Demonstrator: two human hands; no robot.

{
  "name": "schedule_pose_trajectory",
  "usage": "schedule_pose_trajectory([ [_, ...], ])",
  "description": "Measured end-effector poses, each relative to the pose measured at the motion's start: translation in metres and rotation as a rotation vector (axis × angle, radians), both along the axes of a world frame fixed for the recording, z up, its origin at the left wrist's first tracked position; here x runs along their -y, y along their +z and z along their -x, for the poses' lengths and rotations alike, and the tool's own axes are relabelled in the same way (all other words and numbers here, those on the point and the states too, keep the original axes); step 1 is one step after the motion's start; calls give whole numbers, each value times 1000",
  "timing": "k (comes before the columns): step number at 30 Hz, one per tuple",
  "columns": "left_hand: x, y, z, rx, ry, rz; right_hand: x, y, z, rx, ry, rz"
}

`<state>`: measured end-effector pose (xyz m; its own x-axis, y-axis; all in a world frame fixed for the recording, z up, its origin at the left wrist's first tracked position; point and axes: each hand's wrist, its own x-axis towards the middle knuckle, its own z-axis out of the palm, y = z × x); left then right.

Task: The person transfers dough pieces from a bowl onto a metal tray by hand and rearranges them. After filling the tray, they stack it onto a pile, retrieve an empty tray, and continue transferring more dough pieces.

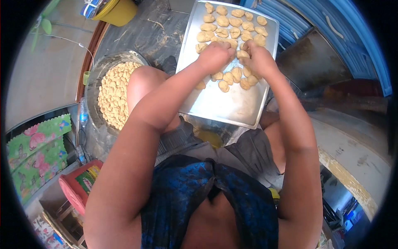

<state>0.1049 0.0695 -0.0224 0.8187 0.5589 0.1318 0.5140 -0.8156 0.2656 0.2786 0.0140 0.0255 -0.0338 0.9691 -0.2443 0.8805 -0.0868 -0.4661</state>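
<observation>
A shiny metal tray (207, 103) lies in front of me, with rows of lumpy tan dough pieces (222, 20) on its far part and a looser cluster (236, 74) nearer its middle. My left hand (216, 56) is over the tray with its fingers curled down among the dough pieces; what it grips, if anything, is hidden beneath it. Close beside it on the right, my right hand (259, 60) has its fingers bent round a dough piece (242, 54). The near part of the tray shows bare metal.
To the left, a large round basin (96, 74) holds a heap of small dough pieces (114, 95). A yellow bucket (120, 12) stands at the far left, blue plastic (356, 33) at the far right. Nearby are a water bottle (83, 113) and a pink tub (71, 193).
</observation>
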Motion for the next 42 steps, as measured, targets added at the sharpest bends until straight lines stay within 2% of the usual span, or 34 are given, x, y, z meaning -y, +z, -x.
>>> schedule_pose_trajectory([
  [1,-2,0,-1,34,-3,-31,-1,0,1,4,-57,-22],
  [6,1,6,-4,143,45,-92,5,-7,-2,129,50,-171],
  [9,0,2,-10,209,-81,-86,13,13,-8,181,-24,-46],
  [11,1,-4,-17,33,-199,-107,23,13,-25,268,31,213],
  [16,8,-3,-23,73,-195,-164,24,5,-44,116,81,251],
  [18,18,2,-24,105,-186,-164,24,1,-47,60,-100,96],
  [19,25,3,-26,119,-229,-130,24,-2,-47,59,-98,98],
  [21,37,0,-30,132,-272,-95,23,-8,-48,-4,-192,-73],
  [25,54,-11,-29,119,-259,-78,25,-5,-40,23,-197,-11],
  [27,61,-8,-26,49,-335,-38,26,-14,-40,10,-173,-67],
  [31,62,12,-7,73,-270,-68,28,-18,-39,-26,-131,-98],
  [33,49,42,12,-104,-206,113,29,-22,-34,132,-83,-165],
  [35,30,58,36,-247,-79,145,31,-23,-31,151,-77,-168],
  [36,22,56,50,-258,18,215,31,-22,-30,181,-74,-172],
  [37,21,59,59,-260,21,211,32,-15,-24,179,-73,-175],
  [39,17,63,70,-335,271,321,38,2,-15,215,-141,-173],
  [40,18,57,75,-282,350,360,38,8,-10,220,-142,-177],
  [42,14,45,78,-289,305,403,41,15,3,-30,-28,-90],
])
